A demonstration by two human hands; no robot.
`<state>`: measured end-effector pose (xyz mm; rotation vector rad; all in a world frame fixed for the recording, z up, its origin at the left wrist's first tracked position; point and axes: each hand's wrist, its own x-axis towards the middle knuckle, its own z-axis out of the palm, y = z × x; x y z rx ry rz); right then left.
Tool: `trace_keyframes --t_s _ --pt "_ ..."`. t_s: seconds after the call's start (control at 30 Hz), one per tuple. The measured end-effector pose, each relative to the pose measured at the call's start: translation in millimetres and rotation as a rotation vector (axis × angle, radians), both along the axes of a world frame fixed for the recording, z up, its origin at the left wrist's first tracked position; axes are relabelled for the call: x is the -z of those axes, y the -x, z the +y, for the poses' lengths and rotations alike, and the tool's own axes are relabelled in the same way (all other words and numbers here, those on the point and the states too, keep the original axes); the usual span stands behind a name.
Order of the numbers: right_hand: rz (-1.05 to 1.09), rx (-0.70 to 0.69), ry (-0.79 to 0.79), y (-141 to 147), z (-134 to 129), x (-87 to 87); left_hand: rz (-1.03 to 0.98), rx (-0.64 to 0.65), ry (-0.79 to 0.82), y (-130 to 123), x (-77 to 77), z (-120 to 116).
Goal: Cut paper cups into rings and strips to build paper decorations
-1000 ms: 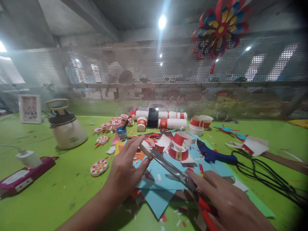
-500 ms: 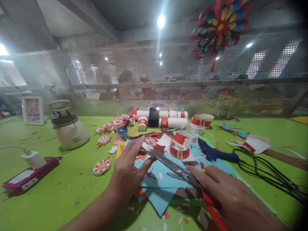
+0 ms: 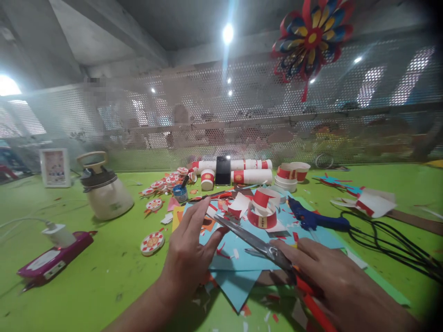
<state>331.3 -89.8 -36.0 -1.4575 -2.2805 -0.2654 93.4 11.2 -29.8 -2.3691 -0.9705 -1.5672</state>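
My right hand (image 3: pixel 328 276) is closed around the red handles of a pair of scissors (image 3: pixel 254 240). Their long metal blades are parted and reach left across the light blue paper (image 3: pixel 231 261). Close to the upper blade's tip is my left hand (image 3: pixel 192 246), fingers bent together and thumb below; whatever they pinch is mostly hidden. Beyond the blades, cut red-and-white paper cup rings (image 3: pixel 262 219) rest on the blue sheets among small scraps.
To the right lies a blue glue gun (image 3: pixel 316 221) with a looping black cord. A phone (image 3: pixel 223 170) leans against stacked paper cups (image 3: pixel 252 176). On the left are a jug (image 3: pixel 107 196), a purple power strip (image 3: pixel 57 258) and several red-and-white discs (image 3: pixel 152 243).
The view has shifted slightly, so the table things sit a little farther right. Both hands and the scissors keep nearly the same pose.
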Motion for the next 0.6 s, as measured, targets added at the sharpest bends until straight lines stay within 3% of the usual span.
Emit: trace_keyframes --t_s 0.6 --pt "0.024 -0.037 -0.071 9.3 -1.8 -5.9 -0.054 0.023 0.027 -3.1 -3.8 -5.2"
